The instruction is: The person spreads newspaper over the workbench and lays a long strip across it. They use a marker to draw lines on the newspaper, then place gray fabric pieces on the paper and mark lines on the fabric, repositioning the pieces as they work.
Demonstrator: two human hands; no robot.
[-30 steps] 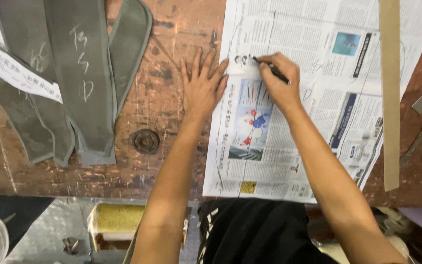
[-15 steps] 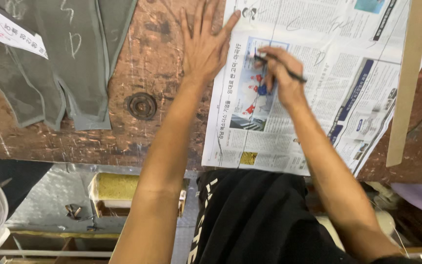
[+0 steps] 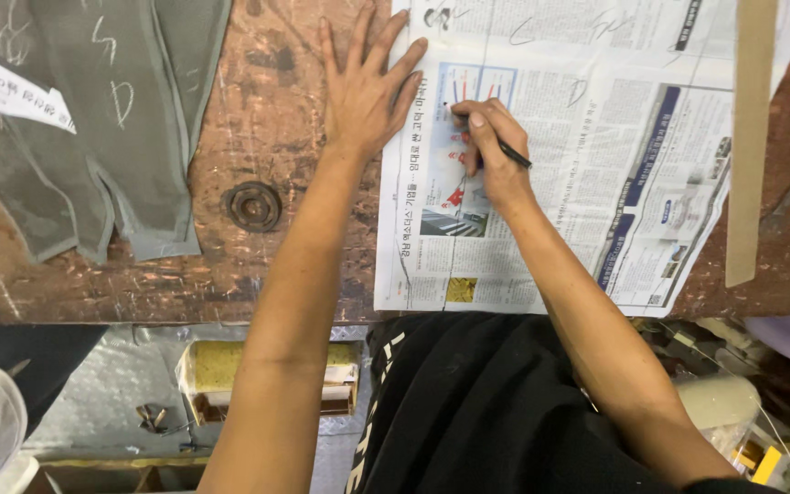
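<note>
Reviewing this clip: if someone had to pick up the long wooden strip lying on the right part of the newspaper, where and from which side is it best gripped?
Probably at the lower end of the wooden strip, coming from its right side. That end juts past the newspaper onto the bare table, and the right hand with its pen works on its left.

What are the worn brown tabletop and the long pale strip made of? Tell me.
Worn brown tabletop: probably wood with a scuffed, matt finish; scratches and pale worn patches show. Long pale strip: possibly wood or stiff card; flat, straight-edged, plain tan, lying on the printed newspaper sheet.
</note>
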